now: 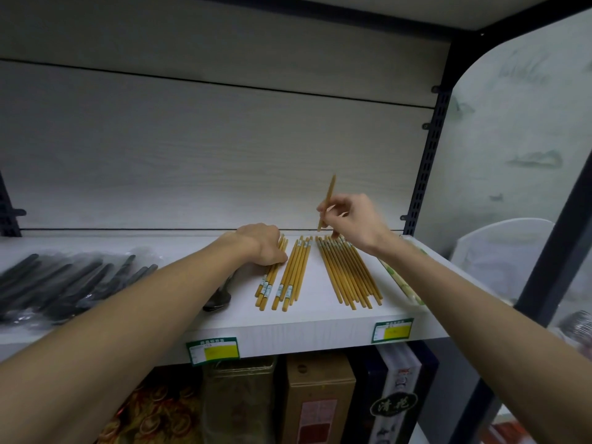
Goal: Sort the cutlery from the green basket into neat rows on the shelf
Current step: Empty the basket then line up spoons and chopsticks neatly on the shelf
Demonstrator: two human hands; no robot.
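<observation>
While both forearms reach up from the bottom corners of the frame, I see the white shelf [320, 328] running across the middle, its front edge carrying two green-and-yellow price tags [213, 350]. At the left of the frame, black-handled cutlery in clear wrapping [64, 283] lies fanned out on the board. Right of centre, a loose row of wooden chopsticks [349, 274] lies flat, tips toward me. Just left of it, a labelled chopstick bundle [293, 274] sits beside a second bundle [270, 280], the two nearly touching. At the right end of the board, a pale green-patterned packet [400, 280] lies along the edge. My left hand [261, 243] rests on the far end of the second bundle, fingers curled down over it; how firmly it grips, I cannot tell. My right hand [350, 221] hovers above the loose row, fingertips pinching a single chopstick [326, 203] that stands nearly upright, clear of the shelf. Under my left forearm, a metal spoon [217, 299] lies bowl toward me. Boxes fill the lower shelf below.
</observation>
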